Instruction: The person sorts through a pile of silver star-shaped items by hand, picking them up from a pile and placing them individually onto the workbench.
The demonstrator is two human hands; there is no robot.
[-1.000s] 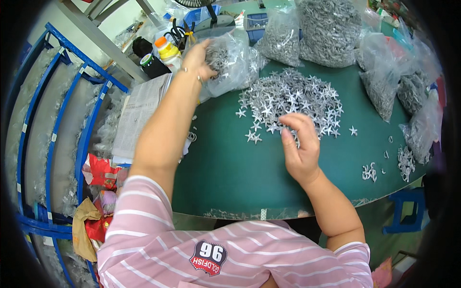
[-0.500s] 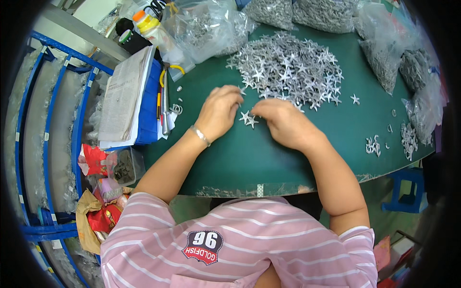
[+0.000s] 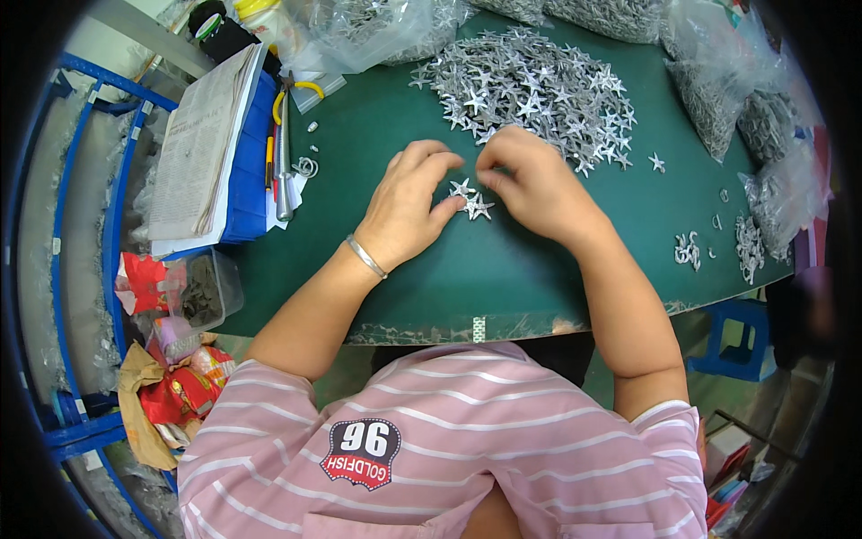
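Note:
A small cluster of silver metal starfish pieces point(image 3: 473, 205) lies on the green table between my hands. My left hand point(image 3: 404, 202) is open beside it, fingers arched and thumb spread away from them, the thumb tip at the cluster's edge. Across from it, my right hand point(image 3: 539, 189) is curled with its thumb and forefinger close together at the cluster's upper right; whatever they hold is hidden. Just beyond, a large heap of the same starfish pieces point(image 3: 539, 85) spreads over the table.
Clear bags of metal pieces point(image 3: 709, 103) line the far and right edges. A single starfish point(image 3: 657, 163) and small piles of curved pieces point(image 3: 688, 251) lie at right. Leftward are a blue bin point(image 3: 251, 162) with papers, yellow-handled pliers point(image 3: 287, 94) and a clear plastic box point(image 3: 211, 287).
My left thumb has spread down to the starfish cluster, while my right hand has lifted slightly away from it, fingers curled. The whole view has shifted a little.

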